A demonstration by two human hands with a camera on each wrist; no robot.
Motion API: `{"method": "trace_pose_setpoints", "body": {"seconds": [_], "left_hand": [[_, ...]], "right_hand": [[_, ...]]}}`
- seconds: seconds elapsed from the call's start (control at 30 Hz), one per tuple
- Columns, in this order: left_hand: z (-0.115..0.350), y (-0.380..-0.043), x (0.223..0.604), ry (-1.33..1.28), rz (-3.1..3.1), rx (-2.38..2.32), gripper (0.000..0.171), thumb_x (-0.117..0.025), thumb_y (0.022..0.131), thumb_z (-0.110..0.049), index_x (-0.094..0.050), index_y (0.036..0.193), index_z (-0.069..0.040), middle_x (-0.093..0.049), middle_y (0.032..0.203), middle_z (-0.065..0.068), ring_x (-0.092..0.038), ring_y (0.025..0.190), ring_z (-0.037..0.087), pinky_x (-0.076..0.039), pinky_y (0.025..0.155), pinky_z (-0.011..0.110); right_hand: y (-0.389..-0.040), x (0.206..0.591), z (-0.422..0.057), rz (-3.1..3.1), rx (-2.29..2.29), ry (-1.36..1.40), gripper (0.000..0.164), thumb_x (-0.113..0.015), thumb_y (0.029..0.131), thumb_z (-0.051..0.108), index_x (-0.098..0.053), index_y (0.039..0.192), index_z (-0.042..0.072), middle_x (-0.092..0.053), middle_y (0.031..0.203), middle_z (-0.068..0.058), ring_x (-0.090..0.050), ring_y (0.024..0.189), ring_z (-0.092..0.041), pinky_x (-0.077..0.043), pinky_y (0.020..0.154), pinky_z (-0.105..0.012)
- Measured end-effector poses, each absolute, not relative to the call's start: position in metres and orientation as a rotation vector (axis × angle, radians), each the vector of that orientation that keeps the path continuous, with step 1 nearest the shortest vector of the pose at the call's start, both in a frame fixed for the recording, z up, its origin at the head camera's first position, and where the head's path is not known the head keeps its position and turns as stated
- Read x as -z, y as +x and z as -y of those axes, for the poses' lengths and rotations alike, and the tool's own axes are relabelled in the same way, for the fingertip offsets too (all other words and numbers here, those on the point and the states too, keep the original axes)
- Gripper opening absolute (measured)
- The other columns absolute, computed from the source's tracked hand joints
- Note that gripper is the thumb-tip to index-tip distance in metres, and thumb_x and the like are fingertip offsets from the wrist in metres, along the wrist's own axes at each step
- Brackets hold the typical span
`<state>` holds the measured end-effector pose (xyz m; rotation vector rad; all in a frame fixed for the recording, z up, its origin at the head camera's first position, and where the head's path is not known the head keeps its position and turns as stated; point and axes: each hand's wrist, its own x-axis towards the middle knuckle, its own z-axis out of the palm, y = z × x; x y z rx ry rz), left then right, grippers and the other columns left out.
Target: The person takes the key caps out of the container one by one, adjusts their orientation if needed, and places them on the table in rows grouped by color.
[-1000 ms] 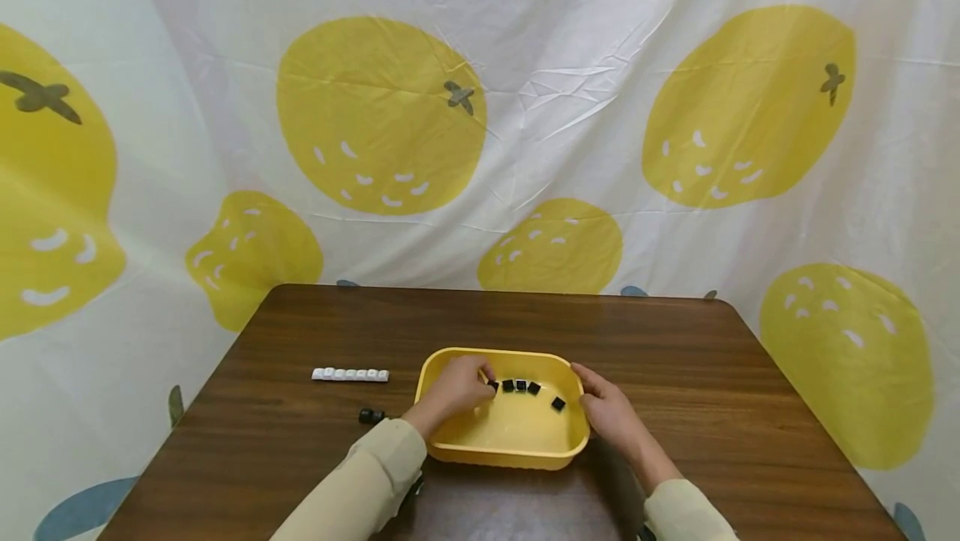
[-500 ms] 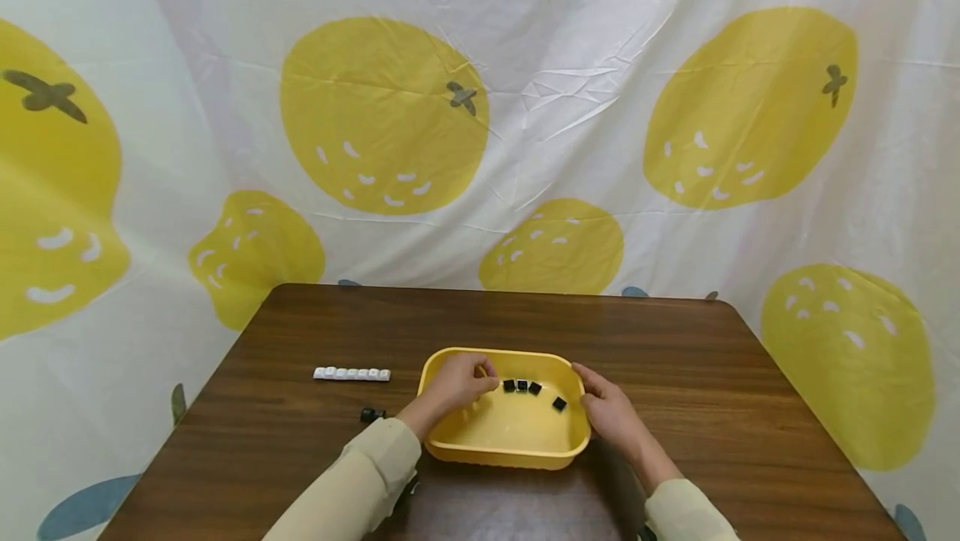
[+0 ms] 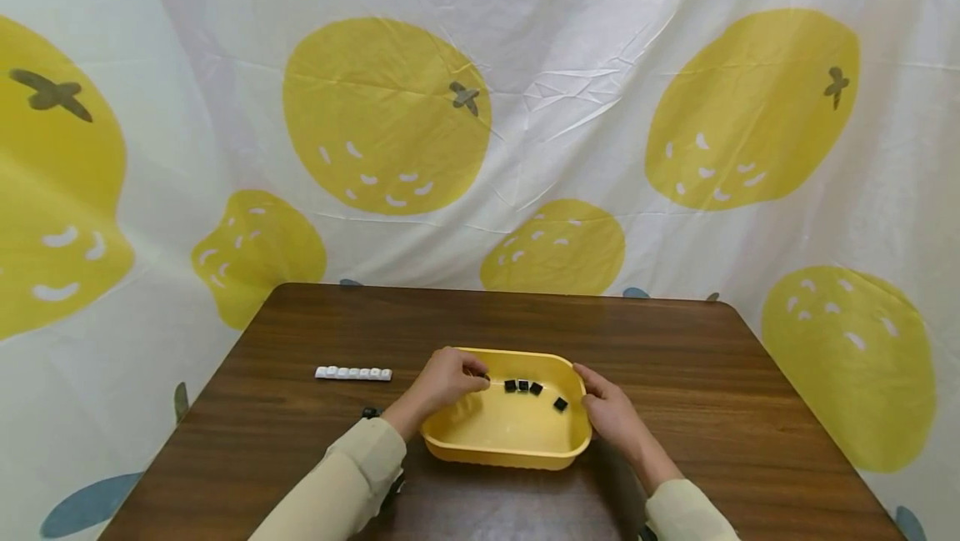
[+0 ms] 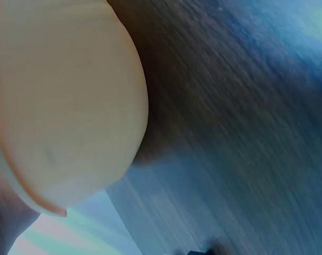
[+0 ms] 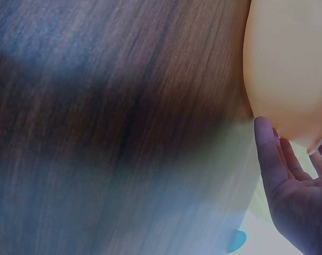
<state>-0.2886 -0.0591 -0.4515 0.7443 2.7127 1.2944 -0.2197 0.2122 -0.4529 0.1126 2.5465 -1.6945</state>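
Observation:
A yellow plastic basin (image 3: 510,455) stands on the table in the head view, with several small black keycaps (image 3: 561,404) lying inside, most of them along its far side. My left hand (image 3: 442,378) reaches over the basin's left rim, its fingertips pinching another black keycap (image 3: 481,375) that is mostly hidden by the fingers. On the right side, my right hand (image 3: 611,414) grips the basin's rim, thumb at the inner side and fingers against the outside wall. The right wrist view shows those fingers (image 5: 272,154) touching the outer wall.
A straight row of white keycaps (image 3: 353,373) lies on the brown wooden table (image 3: 675,358), left of the basin. Close to my left wrist is a small black object (image 3: 370,413), partly covered by the arm. A lemon-print curtain (image 3: 555,132) hangs behind the table.
My left hand has picked the leftmost black keycap off the basin floor and moved up and left toward the left rim. My right hand has stayed on the basin.

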Motion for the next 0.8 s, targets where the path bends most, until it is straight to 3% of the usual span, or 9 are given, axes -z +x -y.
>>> {"method": "trace_pose_setpoints", "body": {"seconds": [0.17, 0.4, 0.8], "left_hand": [[0.066, -0.29, 0.447, 0.749, -2.718, -1.336, 0.015, -0.076, 0.086, -0.012, -0.077, 0.098, -0.004, -0.067, 0.085, -0.001, -0.057, 0.076, 0.011, -0.048, 0.065, 0.027], [0.079, -0.29, 0.443, 0.703, -2.721, -1.41, 0.027, -0.075, 0.086, -0.009, -0.073, 0.111, 0.002, -0.068, 0.093, 0.005, -0.059, 0.082, 0.016, -0.05, 0.071, 0.029], [0.111, -0.29, 0.446, 0.532, -2.741, -1.502, 0.025, -0.076, 0.087, -0.01, -0.073, 0.112, -0.006, -0.066, 0.091, 0.001, -0.056, 0.08, 0.016, -0.049, 0.07, 0.031]], "right_hand": [[-0.22, 0.454, -0.213, -2.536, 1.702, 0.112, 0.055, -0.039, 0.096, -0.001, -0.037, 0.151, 0.002, -0.051, 0.132, -0.031, -0.063, 0.073, -0.027, -0.054, 0.058, -0.04], [-0.22, 0.454, -0.213, -2.533, 1.699, 0.086, 0.055, -0.04, 0.096, -0.001, -0.036, 0.151, 0.0, -0.05, 0.132, -0.033, -0.064, 0.078, -0.028, -0.055, 0.061, -0.043], [-0.221, 0.455, -0.213, -2.548, 1.692, 0.112, 0.056, -0.039, 0.095, -0.001, -0.038, 0.151, 0.003, -0.051, 0.133, -0.031, -0.064, 0.076, -0.027, -0.055, 0.061, -0.04]]}}
